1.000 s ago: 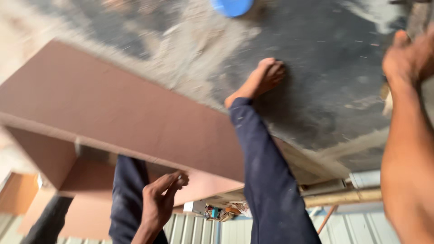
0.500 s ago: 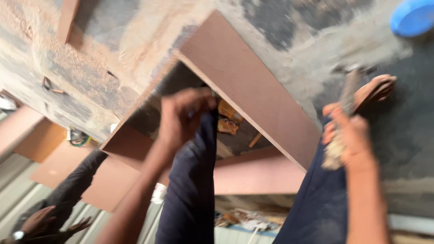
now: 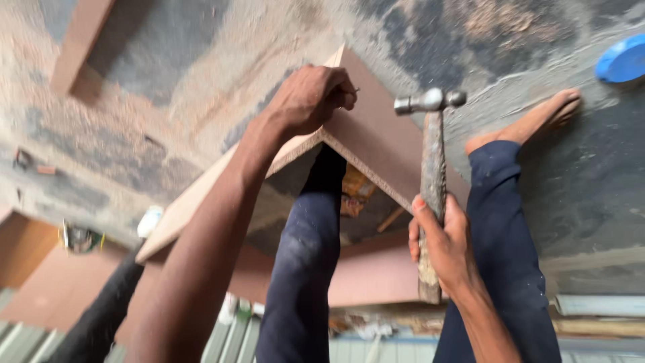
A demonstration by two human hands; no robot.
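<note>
My left hand (image 3: 310, 99) rests on the top corner of a brown laminated board box (image 3: 376, 144), where two panels meet. Its fingers pinch a small nail (image 3: 355, 90) against that edge. My right hand (image 3: 443, 247) grips the worn wooden handle of a hammer (image 3: 431, 168), held upright. The hammer's steel head (image 3: 430, 101) hangs a short way right of the nail, apart from it. My legs in dark blue trousers (image 3: 302, 269) straddle the box, and a bare foot (image 3: 537, 119) stands on the floor.
The concrete floor (image 3: 201, 87) is covered with sawdust. A blue plastic dish (image 3: 621, 60) lies at the top right and a wood strip (image 3: 79, 42) at the top left. More brown panels (image 3: 40, 282) and another person's dark sleeve (image 3: 101, 316) are at the lower left.
My left hand has settled on the board's corner with the nail. My right hand has brought the hammer up beside it. The view has steadied and the box corner now sits in the middle.
</note>
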